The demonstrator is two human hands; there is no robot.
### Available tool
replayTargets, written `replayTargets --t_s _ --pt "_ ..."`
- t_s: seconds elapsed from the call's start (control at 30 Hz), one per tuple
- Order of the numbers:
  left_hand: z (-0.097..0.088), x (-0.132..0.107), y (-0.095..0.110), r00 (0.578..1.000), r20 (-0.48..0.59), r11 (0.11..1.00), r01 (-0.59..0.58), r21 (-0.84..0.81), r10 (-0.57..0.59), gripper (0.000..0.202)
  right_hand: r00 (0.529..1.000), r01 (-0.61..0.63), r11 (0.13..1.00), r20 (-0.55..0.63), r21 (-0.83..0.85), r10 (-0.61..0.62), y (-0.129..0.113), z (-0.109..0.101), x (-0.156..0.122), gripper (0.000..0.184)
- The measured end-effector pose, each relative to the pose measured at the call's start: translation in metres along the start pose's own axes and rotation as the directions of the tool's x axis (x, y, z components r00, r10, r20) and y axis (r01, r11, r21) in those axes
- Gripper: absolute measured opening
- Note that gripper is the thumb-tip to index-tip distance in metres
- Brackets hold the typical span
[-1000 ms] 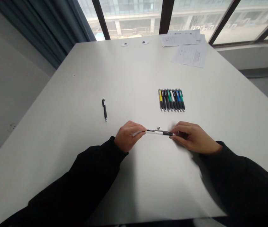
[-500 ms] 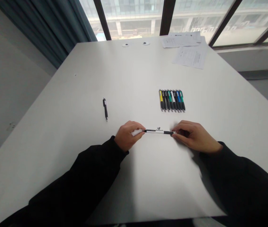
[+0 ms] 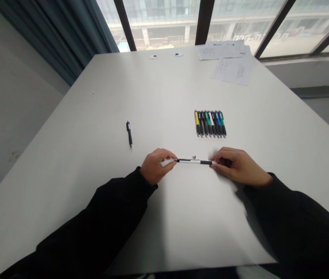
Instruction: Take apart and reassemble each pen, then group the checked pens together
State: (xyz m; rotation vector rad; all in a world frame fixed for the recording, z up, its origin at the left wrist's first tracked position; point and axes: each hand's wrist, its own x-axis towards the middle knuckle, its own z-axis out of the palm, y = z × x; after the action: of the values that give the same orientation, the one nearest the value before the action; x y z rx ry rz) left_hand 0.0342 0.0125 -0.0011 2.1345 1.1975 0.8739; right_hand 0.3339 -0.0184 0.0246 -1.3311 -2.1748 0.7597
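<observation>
A white and black pen [image 3: 194, 161] lies crosswise just above the white table [image 3: 164, 217], held at both ends. My left hand [image 3: 155, 166] is closed, pinching the pen's left end. My right hand [image 3: 237, 164] is closed, its fingertips gripping the dark right end. A small pale part [image 3: 194, 157] rests on the table just behind the pen. Beyond my hands lies a neat row of several pens [image 3: 210, 123] in yellow, black, green, white and blue. A single black pen [image 3: 129, 133] lies alone to the left.
Printed paper sheets [image 3: 230, 62] lie at the table's far right corner. Two small round discs [image 3: 166, 55] sit at the far edge near the window. A dark curtain [image 3: 62, 35] hangs at the back left.
Both hands stay on the pen with hardly any shift. The view has tilted slightly.
</observation>
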Motion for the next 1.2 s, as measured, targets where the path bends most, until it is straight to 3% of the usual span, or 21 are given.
replayTargets --t_s 0.33,0.57,0.7,0.8,0.87,0.97,1.03,1.1,1.2 --pt "-0.002 0.001 0.002 1.000 -0.014 1.000 -0.004 -0.018 0.004 0.020 1.000 -0.010 1.000 0.008 -0.016 0.010 0.000 -0.001 0.001 0.015" --pt "0.000 0.001 -0.003 0.995 0.032 0.996 -0.094 0.004 0.094 0.013 1.000 -0.016 1.000 0.014 -0.024 0.016 -0.003 -0.001 0.003 0.015" --pt "-0.004 0.001 0.000 0.997 0.045 0.994 -0.065 -0.087 0.069 0.010 0.993 -0.109 0.968 -0.009 0.225 0.114 -0.002 -0.002 0.002 0.022" --pt "-0.006 -0.001 0.006 0.992 0.120 0.963 0.066 -0.262 -0.036 0.013 0.971 -0.219 0.814 0.040 0.538 0.235 -0.002 -0.002 0.002 0.024" --pt "-0.005 -0.004 0.013 0.963 0.241 0.861 0.222 -0.458 -0.121 0.018 0.960 -0.235 0.682 0.056 0.692 0.274 -0.005 -0.001 0.001 0.024" --pt "-0.001 -0.008 0.026 0.876 0.458 0.548 0.461 -0.698 -0.153 0.031 0.950 -0.218 0.525 0.056 0.823 0.307 -0.009 0.000 0.003 0.024" --pt "0.003 -0.011 0.034 0.840 0.523 0.391 0.534 -0.750 -0.144 0.041 0.941 -0.224 0.459 0.069 0.859 0.331 -0.012 0.001 0.005 0.024" --pt "0.008 -0.012 0.039 0.828 0.546 0.309 0.556 -0.772 -0.126 0.047 0.934 -0.218 0.426 0.061 0.878 0.353 -0.014 0.002 0.007 0.025" --pt "0.017 -0.012 0.042 0.850 0.512 0.262 0.525 -0.809 -0.124 0.053 0.937 -0.188 0.425 0.032 0.885 0.347 -0.018 0.007 0.007 0.025"
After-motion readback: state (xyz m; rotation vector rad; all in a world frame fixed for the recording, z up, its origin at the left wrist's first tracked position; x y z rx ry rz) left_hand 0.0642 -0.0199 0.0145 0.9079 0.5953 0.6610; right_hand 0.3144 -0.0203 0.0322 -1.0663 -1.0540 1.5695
